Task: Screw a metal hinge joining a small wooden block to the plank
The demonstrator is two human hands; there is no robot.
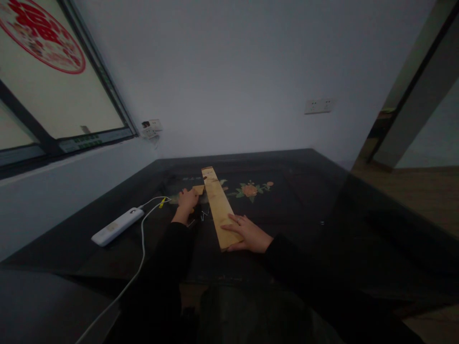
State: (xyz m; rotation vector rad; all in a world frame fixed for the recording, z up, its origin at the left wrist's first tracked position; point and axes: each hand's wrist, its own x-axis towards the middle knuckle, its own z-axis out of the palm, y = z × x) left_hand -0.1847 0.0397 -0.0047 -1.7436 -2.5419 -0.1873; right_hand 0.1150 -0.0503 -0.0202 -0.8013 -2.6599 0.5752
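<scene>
A long, pale wooden board point(219, 200) lies lengthwise on the dark table, slanting away from me. My right hand point(247, 233) is on its near end, fingers spread over the top face and the thumb along the near edge. To the left of the board, my left hand point(187, 203) is closed with bent fingers at a small flat piece of wood point(199, 189); its fingertips are partly hidden. Several thin metal screws or nails point(204, 215) lie loose between my left hand and the board.
A white power strip point(118, 227) rests on the table point(287, 258) at left, its white cable point(142, 243) running over the near edge. A yellow tag point(162, 202) hangs on a cord. A painted flower point(250, 190) decorates the tabletop. Walls and a window point(71, 110) stand behind.
</scene>
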